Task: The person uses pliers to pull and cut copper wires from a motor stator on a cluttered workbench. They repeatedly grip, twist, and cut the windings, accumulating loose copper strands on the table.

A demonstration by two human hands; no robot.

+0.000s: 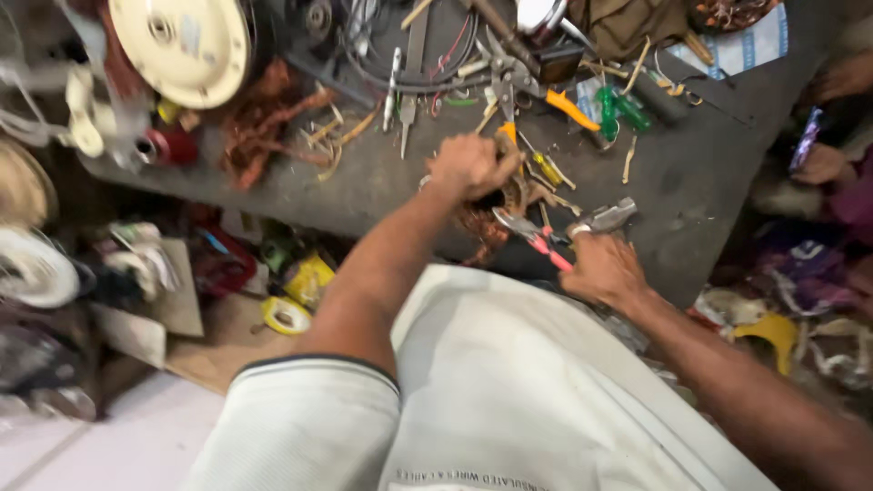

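Nearest, right hand (pixel 605 269) clamped on red-handled steel pliers (pixel 535 235), jaws angled toward round motor stator with copper windings (pixel 496 211), seemingly to work its wires. Just beyond, left hand (pixel 468 165) closed tight over stator's top, apparently steadying it at edge of dark grey workbench (pixel 709 173). Farther back, loose tangle of copper wire (pixel 268 123), cream round fan cover (pixel 182 45).

A dark workbench (pixel 709 173) carries scattered tools. Pliers (pixel 506 68) and green-handled screwdrivers (pixel 618 111) lie near its far edge. Copper wire scraps (pixel 264 123) sit towards its left end.
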